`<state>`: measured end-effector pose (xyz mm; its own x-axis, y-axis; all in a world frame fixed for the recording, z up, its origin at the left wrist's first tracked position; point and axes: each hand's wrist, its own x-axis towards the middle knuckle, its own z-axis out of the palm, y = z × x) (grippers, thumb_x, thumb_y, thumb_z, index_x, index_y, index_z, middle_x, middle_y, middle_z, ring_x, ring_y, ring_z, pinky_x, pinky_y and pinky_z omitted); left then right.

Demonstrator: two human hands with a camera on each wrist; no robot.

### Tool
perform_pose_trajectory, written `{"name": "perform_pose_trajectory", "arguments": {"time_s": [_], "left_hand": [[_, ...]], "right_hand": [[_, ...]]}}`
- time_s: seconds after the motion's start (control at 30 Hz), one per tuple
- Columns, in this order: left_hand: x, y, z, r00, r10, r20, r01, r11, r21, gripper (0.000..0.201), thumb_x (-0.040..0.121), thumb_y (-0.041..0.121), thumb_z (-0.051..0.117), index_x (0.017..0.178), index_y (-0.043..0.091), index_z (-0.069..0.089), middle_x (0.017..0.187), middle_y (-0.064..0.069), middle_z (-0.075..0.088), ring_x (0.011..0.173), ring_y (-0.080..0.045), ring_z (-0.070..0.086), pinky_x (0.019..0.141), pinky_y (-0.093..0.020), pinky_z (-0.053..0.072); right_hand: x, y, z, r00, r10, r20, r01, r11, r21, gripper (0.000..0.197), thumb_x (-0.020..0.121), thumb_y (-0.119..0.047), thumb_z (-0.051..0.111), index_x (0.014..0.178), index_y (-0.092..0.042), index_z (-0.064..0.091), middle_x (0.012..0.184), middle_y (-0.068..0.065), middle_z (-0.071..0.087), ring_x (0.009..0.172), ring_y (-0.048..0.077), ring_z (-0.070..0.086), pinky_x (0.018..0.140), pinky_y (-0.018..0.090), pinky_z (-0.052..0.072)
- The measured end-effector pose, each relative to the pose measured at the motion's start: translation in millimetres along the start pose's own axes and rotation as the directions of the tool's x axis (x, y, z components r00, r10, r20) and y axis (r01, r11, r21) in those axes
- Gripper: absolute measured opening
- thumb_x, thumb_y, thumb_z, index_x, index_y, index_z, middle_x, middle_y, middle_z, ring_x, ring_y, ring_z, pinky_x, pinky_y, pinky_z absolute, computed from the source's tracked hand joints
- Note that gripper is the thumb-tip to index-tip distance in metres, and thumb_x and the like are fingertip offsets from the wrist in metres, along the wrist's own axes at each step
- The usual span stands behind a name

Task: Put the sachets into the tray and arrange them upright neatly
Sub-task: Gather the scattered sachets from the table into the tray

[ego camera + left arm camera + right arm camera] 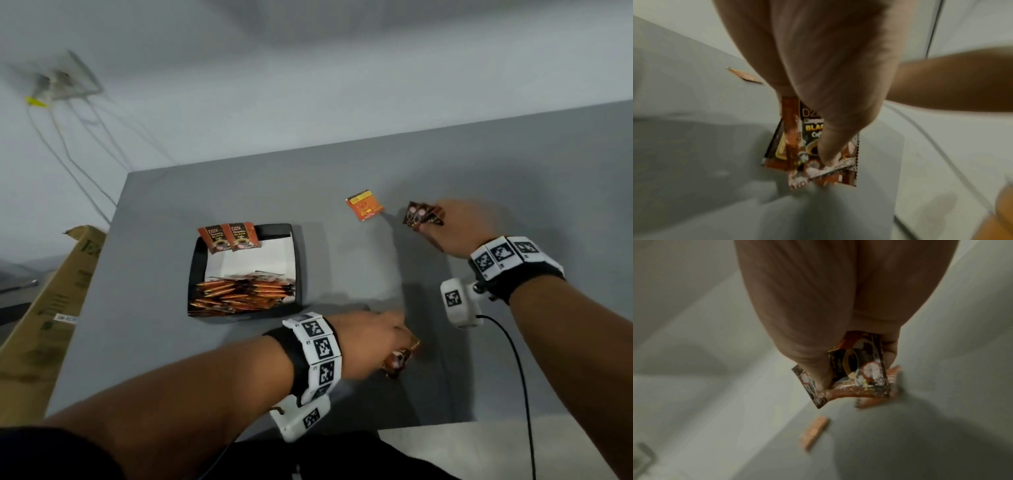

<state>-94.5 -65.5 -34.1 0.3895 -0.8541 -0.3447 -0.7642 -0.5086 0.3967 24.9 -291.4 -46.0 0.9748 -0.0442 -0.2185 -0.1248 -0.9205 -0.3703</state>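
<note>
1. Sitting near the left edge of the flat grey table [342,192]: shallow black square tray [297,260] lined with white paper, apart from both hands.
2. Leaning upright against the tray's far left wall: two glossy brown-and-orange coffee sachets [230,237], side by side.
3. Lying packed in overlapping rows along the tray's near wall: heap of orange sachets [239,294]; bare white paper showing between heap and upright pair.
4. Lying flat toward the table's far edge, right of the tray: single square orange sachet [364,205], just left of the right hand.
5. Pinching a small fan of dark brown sachets [857,369] between thumb and fingers: right hand [462,226], near the far right part of the table.
6. Gripping a few dark coffee sachets [813,146] under the thumb: left hand [370,339], near the table's front edge, right of the tray's near right corner.
7. Leaving open grey surface between tray and both hands.
8. Leaning beside the table's left edge: long brown cardboard box [44,308].
9. Trailing from the right wrist toward the table's front edge: black cable [520,370].
</note>
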Motion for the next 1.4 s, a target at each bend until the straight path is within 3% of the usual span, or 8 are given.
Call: {"name": "perform_pose_trajectory", "arguments": {"time_s": [0.17, 0.27, 0.5, 0.63, 0.8, 0.97, 1.13, 1.4], "left_hand": [[-55, -23, -41, 0.963, -0.151, -0.224, 0.104, 0.972, -0.211, 0.023, 0.091, 0.030, 0.065, 0.108, 0.025, 0.050, 0.102, 0.006, 0.060, 0.087, -0.010, 0.058, 0.078, -0.028, 0.051], [-106, -56, -75, 0.870, -0.344, -0.352, 0.233, 0.918, -0.322, 0.019, 0.092, 0.025, 0.064, 0.096, 0.025, 0.046, 0.087, 0.011, 0.060, 0.076, -0.001, 0.058, 0.067, -0.017, 0.044], [-178, -152, -74, 0.629, -0.634, -0.450, 0.641, 0.750, -0.163, 0.020, 0.086, 0.028, 0.059, 0.104, 0.023, 0.052, 0.092, 0.000, 0.063, 0.078, -0.027, 0.061, 0.067, -0.035, 0.048], [-169, -167, -48, 0.667, -0.663, -0.340, 0.700, 0.714, -0.017, 0.036, 0.082, 0.027, 0.051, 0.117, 0.021, 0.051, 0.111, -0.005, 0.066, 0.095, -0.032, 0.064, 0.080, -0.037, 0.051], [-165, -173, -24, 0.710, -0.646, -0.281, 0.672, 0.741, -0.006, 0.030, 0.087, 0.023, 0.046, 0.117, 0.019, 0.046, 0.113, -0.003, 0.062, 0.093, -0.027, 0.060, 0.077, -0.034, 0.039], [-171, -183, -9, 0.791, -0.530, -0.305, 0.553, 0.833, -0.014, 0.058, 0.081, 0.051, 0.026, 0.126, 0.021, 0.049, 0.117, 0.000, 0.056, 0.106, -0.021, 0.056, 0.097, -0.037, 0.040], [-181, -188, -5, 0.853, -0.479, -0.209, 0.464, 0.878, -0.120, 0.078, 0.071, 0.066, 0.045, 0.140, 0.029, 0.038, 0.129, 0.005, 0.058, 0.119, -0.018, 0.052, 0.111, -0.037, 0.034], [-184, -183, -16, 0.869, -0.459, -0.182, 0.429, 0.885, -0.184, 0.090, 0.066, 0.080, 0.059, 0.141, 0.035, 0.035, 0.133, 0.010, 0.056, 0.120, -0.012, 0.052, 0.108, -0.027, 0.033]], "right_hand": [[-14, -53, -18, 0.996, -0.089, -0.023, 0.092, 0.967, 0.236, 0.017, 0.091, -0.028, 0.066, 0.103, -0.022, 0.056, 0.091, -0.001, 0.057, 0.086, 0.023, 0.055, 0.073, 0.031, 0.035], [-26, -102, -20, 0.975, -0.221, -0.007, 0.211, 0.917, 0.339, 0.014, 0.091, -0.021, 0.064, 0.104, -0.020, 0.060, 0.088, -0.005, 0.062, 0.078, 0.015, 0.059, 0.065, 0.029, 0.041], [-36, -212, 32, 0.890, -0.456, 0.001, 0.443, 0.865, 0.236, 0.005, 0.092, -0.030, 0.061, 0.096, -0.029, 0.058, 0.078, -0.012, 0.057, 0.071, 0.009, 0.056, 0.058, 0.027, 0.037], [-35, -245, 76, 0.867, -0.498, 0.028, 0.495, 0.866, 0.073, 0.016, 0.094, -0.024, 0.056, 0.109, -0.024, 0.060, 0.097, 0.001, 0.070, 0.089, 0.025, 0.065, 0.082, 0.038, 0.050], [-41, -249, 107, 0.855, -0.484, 0.186, 0.517, 0.823, -0.235, 0.018, 0.093, -0.020, 0.046, 0.110, -0.023, 0.050, 0.105, 0.000, 0.068, 0.099, 0.026, 0.061, 0.091, 0.044, 0.033], [-48, -250, 110, 0.868, -0.434, 0.240, 0.484, 0.849, -0.214, 0.048, 0.095, -0.056, 0.029, 0.125, -0.025, 0.051, 0.127, -0.002, 0.060, 0.120, 0.023, 0.054, 0.106, 0.051, 0.027], [-63, -244, 109, 0.859, -0.425, 0.286, 0.467, 0.879, -0.096, 0.064, 0.091, -0.060, 0.041, 0.147, -0.031, 0.033, 0.145, -0.004, 0.052, 0.137, 0.018, 0.044, 0.120, 0.059, -0.004], [-59, -238, 112, 0.874, -0.406, 0.265, 0.449, 0.884, -0.127, 0.070, 0.082, -0.075, 0.040, 0.136, -0.029, 0.040, 0.135, -0.007, 0.055, 0.131, 0.021, 0.048, 0.119, 0.063, 0.002]]}}
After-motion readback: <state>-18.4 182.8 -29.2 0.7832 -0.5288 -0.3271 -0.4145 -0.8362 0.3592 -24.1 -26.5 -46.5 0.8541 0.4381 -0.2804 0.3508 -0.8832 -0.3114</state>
